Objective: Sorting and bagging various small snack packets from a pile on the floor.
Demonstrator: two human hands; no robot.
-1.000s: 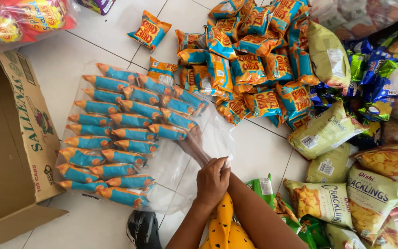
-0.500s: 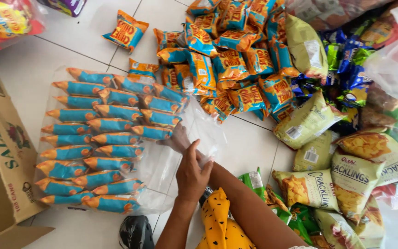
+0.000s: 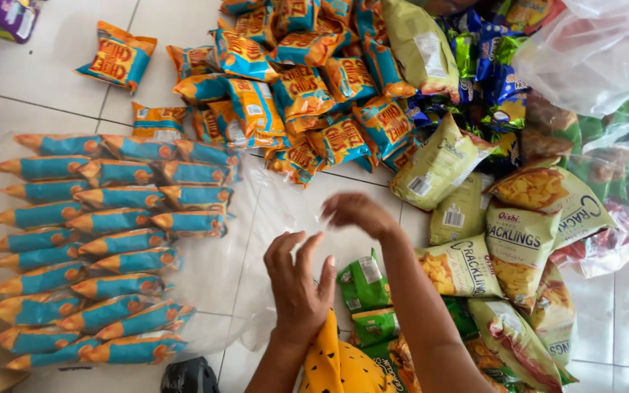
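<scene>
Here my left hand (image 3: 298, 280), fingers spread and holding nothing, rests on the clear plastic bag (image 3: 256, 240) at lower centre. My right hand (image 3: 358, 212), loosely curled, pinches the bag's edge; blue-orange snack packs (image 3: 103, 240) fill it at left.

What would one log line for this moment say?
left hand: open, on clear bag | right hand: pinching bag edge | bag: blue-orange snack packs

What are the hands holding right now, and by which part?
The right hand pinches the open edge of the clear plastic bag of blue snack packs; the left hand rests flat on that bag, no grip.
</scene>
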